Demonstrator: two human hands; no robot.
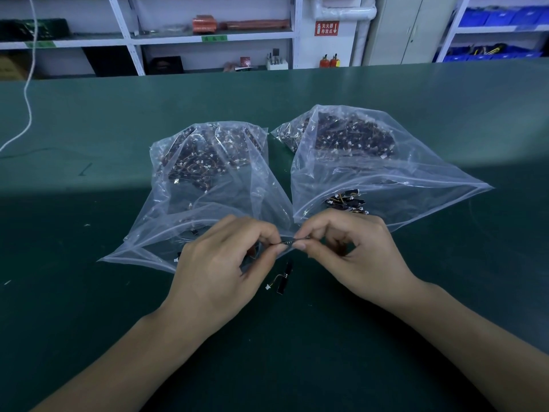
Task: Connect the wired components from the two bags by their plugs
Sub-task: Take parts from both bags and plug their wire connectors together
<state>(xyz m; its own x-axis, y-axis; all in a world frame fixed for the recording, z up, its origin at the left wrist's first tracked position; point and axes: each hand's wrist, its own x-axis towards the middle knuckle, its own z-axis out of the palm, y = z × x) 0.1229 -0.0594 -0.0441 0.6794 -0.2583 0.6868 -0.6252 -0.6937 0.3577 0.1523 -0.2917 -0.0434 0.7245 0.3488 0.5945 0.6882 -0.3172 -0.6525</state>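
Two clear plastic bags lie on the green table, the left bag (205, 173) and the right bag (371, 162), each full of small dark wired components with white plugs. In front of their open mouths my left hand (219, 266) and my right hand (353, 254) meet fingertip to fingertip. Both pinch a small dark wired piece (287, 241) between thumb and forefinger; the plugs themselves are hidden by the fingers. Another dark component with a short wire and white plug (283, 279) lies on the table just below the hands.
The green table (89, 292) stretches far behind the bags. A white cable (28, 108) hangs down at the far left and rests on the table. Shelving with boxes and blue bins stands beyond the far edge.
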